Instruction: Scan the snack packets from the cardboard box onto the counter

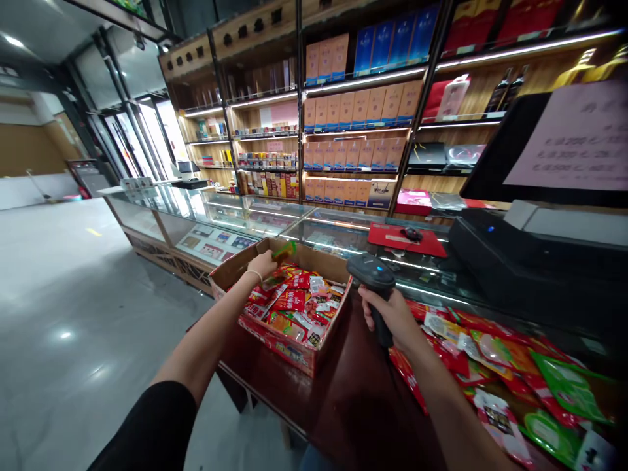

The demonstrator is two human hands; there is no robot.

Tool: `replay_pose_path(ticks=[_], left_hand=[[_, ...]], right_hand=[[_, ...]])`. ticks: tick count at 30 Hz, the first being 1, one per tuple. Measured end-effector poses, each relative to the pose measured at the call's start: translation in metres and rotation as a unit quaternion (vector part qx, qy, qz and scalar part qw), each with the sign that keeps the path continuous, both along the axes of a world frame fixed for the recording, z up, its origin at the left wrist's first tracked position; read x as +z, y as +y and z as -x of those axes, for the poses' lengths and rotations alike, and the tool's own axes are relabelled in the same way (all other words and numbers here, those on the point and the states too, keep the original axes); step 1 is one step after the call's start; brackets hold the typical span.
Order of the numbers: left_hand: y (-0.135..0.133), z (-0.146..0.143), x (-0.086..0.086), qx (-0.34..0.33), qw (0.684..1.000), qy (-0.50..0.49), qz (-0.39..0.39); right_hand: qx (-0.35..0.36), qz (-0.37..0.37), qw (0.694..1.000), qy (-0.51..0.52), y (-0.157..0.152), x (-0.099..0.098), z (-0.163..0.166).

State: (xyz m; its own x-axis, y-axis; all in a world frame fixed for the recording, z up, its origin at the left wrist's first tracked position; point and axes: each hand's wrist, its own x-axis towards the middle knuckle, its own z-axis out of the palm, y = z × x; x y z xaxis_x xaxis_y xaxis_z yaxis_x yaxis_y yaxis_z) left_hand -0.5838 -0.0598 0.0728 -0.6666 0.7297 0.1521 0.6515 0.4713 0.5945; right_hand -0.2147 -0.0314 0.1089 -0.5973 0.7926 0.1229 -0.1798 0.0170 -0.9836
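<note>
My left hand (263, 263) is over the far left part of an open cardboard box (279, 348), its fingers closed on a green snack packet (284, 252). Inside the box lie many small red, white and orange snack packets (294, 299). To the right of the box, my right hand (387, 314) is wrapped round the handle of a black barcode scanner (371, 271). A blue light glows on top of the scanner, and its head points toward the box. The box stands on a dark red-brown table (338, 392).
Loose red and green snack packets (495, 366) cover the right side. Behind the box runs a glass display counter (324, 226) with a red mat (407, 239) and a mouse (411, 233). A cash register screen (510, 144) stands at right. Shelves (363, 131) of boxed goods line the wall.
</note>
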Motion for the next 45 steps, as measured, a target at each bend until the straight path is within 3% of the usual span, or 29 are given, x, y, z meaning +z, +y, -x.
replay_pose_path(ticks=[3, 6, 8, 12, 18, 22, 29, 34, 41, 45], left_hand=[[0.002, -0.026, 0.024, -0.024, 0.986, -0.103, -0.128], [0.010, -0.067, 0.042, -0.131, 0.922, -0.288, -0.221], [0.015, -0.100, 0.048, -0.191, 0.884, -0.356, -0.237], [0.021, -0.166, 0.054, -0.252, 0.849, -0.386, -0.258], [0.007, -0.249, 0.057, -0.289, 0.785, -0.482, -0.261], [-0.002, -0.298, 0.041, -0.257, 0.699, -0.608, -0.276], [-0.021, -0.355, -0.025, -0.277, 0.548, -0.774, -0.154], [-0.031, -0.359, -0.054, -0.271, 0.457, -0.843, -0.077], [-0.028, -0.354, -0.069, -0.252, 0.337, -0.907, -0.003], [-0.027, -0.352, -0.071, -0.243, 0.310, -0.919, 0.003]], right_hand=[[-0.006, 0.019, 1.000, 0.013, 0.003, 0.001, -0.006], [-0.015, 0.026, 0.999, 0.026, 0.007, 0.003, -0.017], [-0.024, 0.029, 0.999, 0.035, 0.010, 0.006, -0.027], [-0.048, 0.022, 0.998, 0.038, 0.011, 0.012, -0.057], [-0.117, 0.016, 0.993, 0.022, -0.005, 0.016, -0.116], [-0.156, 0.016, 0.988, 0.010, -0.022, 0.008, -0.152], [-0.194, 0.025, 0.980, -0.040, -0.057, -0.014, -0.194], [-0.185, 0.049, 0.977, -0.089, -0.071, -0.031, -0.201], [-0.118, 0.018, 0.980, -0.160, -0.074, -0.047, -0.203], [-0.125, 0.006, 0.975, -0.183, -0.072, -0.050, -0.201]])
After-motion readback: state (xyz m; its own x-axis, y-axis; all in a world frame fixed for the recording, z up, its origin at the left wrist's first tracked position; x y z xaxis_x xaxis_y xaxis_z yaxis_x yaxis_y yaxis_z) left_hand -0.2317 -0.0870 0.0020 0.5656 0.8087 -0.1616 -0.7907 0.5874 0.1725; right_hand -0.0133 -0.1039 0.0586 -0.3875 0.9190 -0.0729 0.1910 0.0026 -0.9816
